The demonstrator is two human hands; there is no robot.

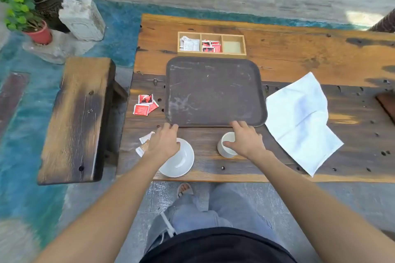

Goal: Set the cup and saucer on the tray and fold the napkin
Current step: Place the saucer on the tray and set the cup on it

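A dark brown tray (pixel 213 92) lies flat in the middle of the wooden table. A white saucer (pixel 181 162) sits in front of its near left corner, and a white cup (pixel 225 149) stands upright in front of its near right part. An unfolded white napkin (pixel 299 121) lies spread to the right of the tray. My left hand (pixel 164 141) hovers over the saucer's far left side, its fingertips at the tray's near rim. My right hand (pixel 245 141) partly covers the cup, thumb over its mouth, fingers reaching the tray's near rim. Neither hand grips anything.
A wooden three-compartment box (pixel 211 45) with packets stands behind the tray. Red packets (pixel 145 104) lie left of the tray and pale packets (pixel 144 144) beside my left hand. A wooden bench (pixel 79 119) stands left of the table (pixel 320 53).
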